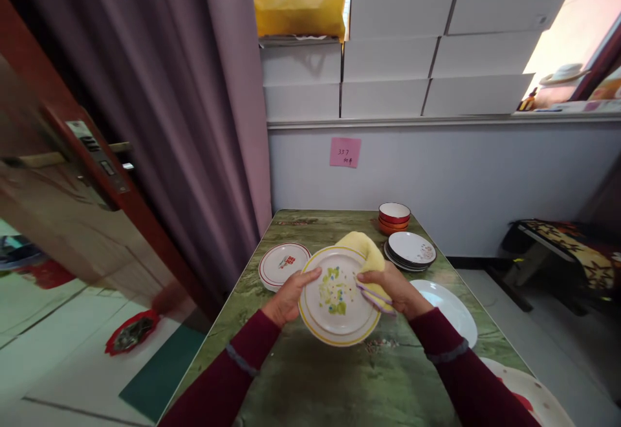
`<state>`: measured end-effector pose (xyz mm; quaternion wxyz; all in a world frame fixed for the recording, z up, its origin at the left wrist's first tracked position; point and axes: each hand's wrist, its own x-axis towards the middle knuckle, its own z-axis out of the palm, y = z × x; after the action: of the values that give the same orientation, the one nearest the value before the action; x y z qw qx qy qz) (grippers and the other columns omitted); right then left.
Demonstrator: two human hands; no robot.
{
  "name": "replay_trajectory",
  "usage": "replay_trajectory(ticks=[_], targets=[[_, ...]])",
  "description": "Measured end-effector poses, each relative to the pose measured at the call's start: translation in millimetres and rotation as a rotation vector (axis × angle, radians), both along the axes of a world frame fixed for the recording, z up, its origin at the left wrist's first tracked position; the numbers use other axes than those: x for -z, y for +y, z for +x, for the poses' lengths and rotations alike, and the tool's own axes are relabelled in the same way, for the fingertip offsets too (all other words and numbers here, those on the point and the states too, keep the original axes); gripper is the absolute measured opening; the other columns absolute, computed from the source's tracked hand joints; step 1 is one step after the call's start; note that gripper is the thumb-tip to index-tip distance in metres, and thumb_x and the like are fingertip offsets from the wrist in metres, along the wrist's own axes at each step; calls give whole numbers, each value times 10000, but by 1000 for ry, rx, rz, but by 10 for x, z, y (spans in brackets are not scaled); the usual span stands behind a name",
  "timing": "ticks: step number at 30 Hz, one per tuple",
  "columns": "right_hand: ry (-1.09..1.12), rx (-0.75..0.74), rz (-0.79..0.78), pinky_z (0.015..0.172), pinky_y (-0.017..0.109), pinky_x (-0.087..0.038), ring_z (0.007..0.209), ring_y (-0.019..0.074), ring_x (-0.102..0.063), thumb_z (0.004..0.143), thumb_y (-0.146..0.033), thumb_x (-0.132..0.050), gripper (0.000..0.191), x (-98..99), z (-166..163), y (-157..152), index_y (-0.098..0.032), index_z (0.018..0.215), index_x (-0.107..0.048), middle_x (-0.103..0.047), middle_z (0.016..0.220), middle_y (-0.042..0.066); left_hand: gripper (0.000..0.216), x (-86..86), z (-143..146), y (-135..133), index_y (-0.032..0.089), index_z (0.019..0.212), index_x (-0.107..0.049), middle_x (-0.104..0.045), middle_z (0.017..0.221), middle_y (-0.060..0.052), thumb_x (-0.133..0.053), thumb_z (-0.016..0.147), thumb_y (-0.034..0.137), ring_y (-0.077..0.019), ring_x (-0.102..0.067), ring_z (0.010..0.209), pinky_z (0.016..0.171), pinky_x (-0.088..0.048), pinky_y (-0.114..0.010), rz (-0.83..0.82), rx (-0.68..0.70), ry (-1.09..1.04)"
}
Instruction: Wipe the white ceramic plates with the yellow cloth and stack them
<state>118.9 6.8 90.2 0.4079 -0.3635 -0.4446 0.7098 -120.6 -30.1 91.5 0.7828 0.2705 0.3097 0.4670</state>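
Note:
I hold a round plate (334,294) with a yellow rim and a green flower print, tilted up above the green table (310,382). My left hand (290,296) grips its left edge, thumb lying on the face. Closed on a yellow cloth (365,253), my right hand (394,290) presses it against the plate's right side. The cloth folds over the plate's far rim.
A red-rimmed plate (283,264) lies at the left. Stacked red bowls (394,217) and a stack of plates (411,250) stand at the back right; a white plate (449,307) and another plate (528,394) lie nearer. A door (72,175) and curtain (194,123) flank the left.

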Motion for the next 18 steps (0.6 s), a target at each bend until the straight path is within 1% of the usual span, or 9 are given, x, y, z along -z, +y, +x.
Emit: replay_trajectory(ticks=[1, 3, 6, 10, 12, 14, 16, 17, 18], targets=[[-23, -30, -13, 732, 397, -586, 747, 258, -717, 566, -223, -822, 475, -54, 2, 42, -133, 1013, -687, -769, 893, 92, 447, 15, 39, -2, 72, 1284, -611, -716, 1164, -212, -637, 880, 262, -343, -636, 1172, 1086, -435, -500, -19, -5, -50], [-21, -25, -25, 710, 384, -586, 720, 245, -713, 566, -226, -823, 473, -131, -3, 123, -134, 1010, -688, -768, 878, 90, 476, 51, 146, -17, 90, 1330, -575, -698, 1210, -203, -591, 909, 311, -341, -613, 1206, 1109, -403, -519, -39, -91, -136], [98, 114, -9, 751, 361, -586, 788, 234, -717, 578, -239, -825, 527, -149, -60, 180, -160, 1077, -674, -764, 971, 82, 517, 64, 323, -22, 103, 1382, -528, -675, 1263, -187, -541, 931, 355, -342, -586, 1242, 1123, -382, -535, -66, -232, -233], [176, 487, -14, 853, 349, -568, 926, 237, -706, 601, -310, -835, 588, 62, -324, -1, -173, 1139, -643, -733, 1115, 90, 542, 17, 509, 61, 118, 1417, -496, -658, 1300, -166, -475, 955, 402, -324, -566, 1271, 1122, -394, -520, -120, -472, -322], [137, 556, 7, 895, 370, -555, 1016, 261, -687, 643, -382, -818, 652, 241, -446, -164, -163, 1218, -603, -704, 1187, 116, 525, 16, 542, 114, 152, 1413, -509, -654, 1315, -138, -452, 965, 421, -301, -551, 1292, 1124, -402, -494, -95, -601, -341], [43, 574, 80, 901, 397, -552, 1077, 282, -664, 683, -452, -791, 774, 399, -445, -301, -180, 1349, -506, -664, 1264, 131, 501, 40, 516, 145, 181, 1400, -529, -652, 1325, -115, -453, 969, 425, -279, -539, 1307, 1124, -408, -466, -51, -673, -331], [-190, 635, 177, 869, 403, -552, 1068, 296, -659, 689, -494, -789, 908, 469, -286, -375, -205, 1452, -389, -654, 1276, 135, 484, 81, 442, 147, 193, 1401, -529, -648, 1332, -103, -464, 972, 407, -261, -540, 1307, 1123, -413, -443, -20, -696, -305], [-340, 670, 231, 848, 401, -545, 1033, 301, -663, 716, -525, -761, 918, 456, -165, -389, -203, 1476, -360, -669, 1242, 135, 478, 103, 400, 139, 197, 1408, -520, -647, 1334, -100, -466, 975, 393, -255, -547, 1301, 1121, -415, -438, -14, -702, -293], [-482, 652, 259, 791, 402, -542, 928, 301, -680, 765, -568, -694, 843, 411, -35, -394, -199, 1462, -395, -710, 1134, 122, 477, 124, 362, 129, 203, 1420, -506, -645, 1338, -97, -465, 977, 378, -249, -553, 1294, 1120, -416, -434, -8, -704, -286]])
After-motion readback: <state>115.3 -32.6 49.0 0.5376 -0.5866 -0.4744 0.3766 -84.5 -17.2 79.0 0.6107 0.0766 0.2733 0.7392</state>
